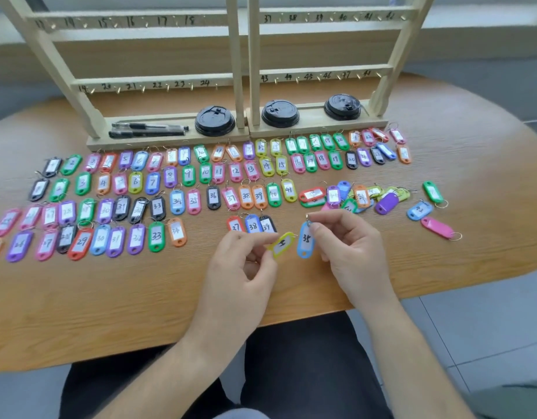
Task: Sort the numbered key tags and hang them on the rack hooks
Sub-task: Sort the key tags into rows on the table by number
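Head view. Oval table (pixel 110 297), light wood-grain top with a rounded edge; grey tiled floor (pixel 478 334) to the right, a pale sill behind.

Two pale wooden racks (pixel 243 71) stand side by side at the far edge. Their flat rails carry handwritten numbers above small brass hooks (pixel 119 90). On the rack bases lie two black pens (pixel 149 130) and three round black plastic cup lids (pixel 215 120).

Key tags (pixel 152 182): glossy plastic ovals in many colours, each with a white paper label and a thin wire ring. They lie flat on the table in numbered rows, mostly in pairs. An unsorted heap (pixel 351 196) sits right of the rows. A pink tag (pixel 438 227) lies apart, blank side up.

Left hand (pixel 243 267) pinches a yellow tag (pixel 282 244) between thumb and fingertips, tilted, its number blurred. Right hand (pixel 348 246) pinches the ring of a blue tag (pixel 305 241) marked 35, which hangs upright just beside the yellow one. Both are held just above the near table.
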